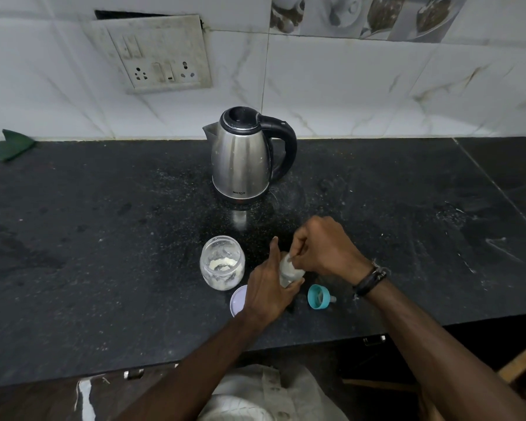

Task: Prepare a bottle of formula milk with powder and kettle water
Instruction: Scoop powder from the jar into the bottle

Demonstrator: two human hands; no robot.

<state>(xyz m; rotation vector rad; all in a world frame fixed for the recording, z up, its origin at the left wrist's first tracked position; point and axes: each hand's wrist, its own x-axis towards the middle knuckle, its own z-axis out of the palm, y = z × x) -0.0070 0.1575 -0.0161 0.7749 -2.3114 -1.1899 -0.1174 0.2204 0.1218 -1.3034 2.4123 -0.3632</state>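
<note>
A small clear feeding bottle (289, 272) with whitish contents stands on the black counter (104, 253), and my left hand (269, 287) grips its side. My right hand (322, 247) pinches a thin spoon (292, 258) whose tip is in the bottle's mouth. To the left stands an open glass jar (222, 262) with a little white powder at its bottom. Its pale lid (238, 300) lies flat beside my left wrist. The teal bottle cap with its teat (318, 296) lies on its side right of the bottle. A steel kettle (243, 156) with a black handle stands behind, lid shut.
White powder is scattered over the counter around the kettle and to the right. A green cloth (11, 145) lies at the back left corner. A wall socket panel (155, 53) is mounted on the tiles above. The counter's front edge runs just below my forearms.
</note>
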